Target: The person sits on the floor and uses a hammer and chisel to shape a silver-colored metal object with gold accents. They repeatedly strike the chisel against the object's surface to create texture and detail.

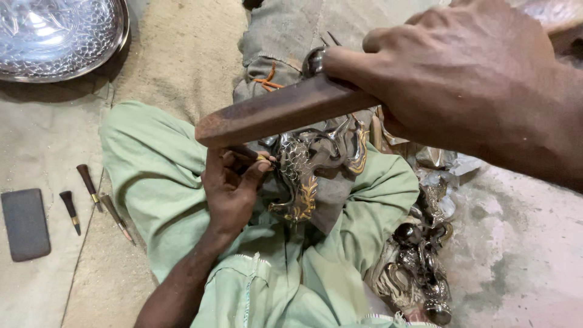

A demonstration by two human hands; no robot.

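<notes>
My right hand (461,79) is raised close to the camera and grips a flat, rusty brown metal bar (276,115) that points down to the left. My left hand (234,182) pinches a small engraving tool with a brass tip (265,160) against a shiny silver ornament (313,161) with scale patterns and gold parts. The ornament rests on my lap, between my legs in pale green cloth (158,176). The bar's end hangs just above the tool and my left fingers.
A patterned silver tray (57,36) lies at the top left. On the cloth at left are a dark flat stone (25,223) and three small chisels (91,194). Several more silver ornaments (419,261) are piled at the lower right, on a concrete floor.
</notes>
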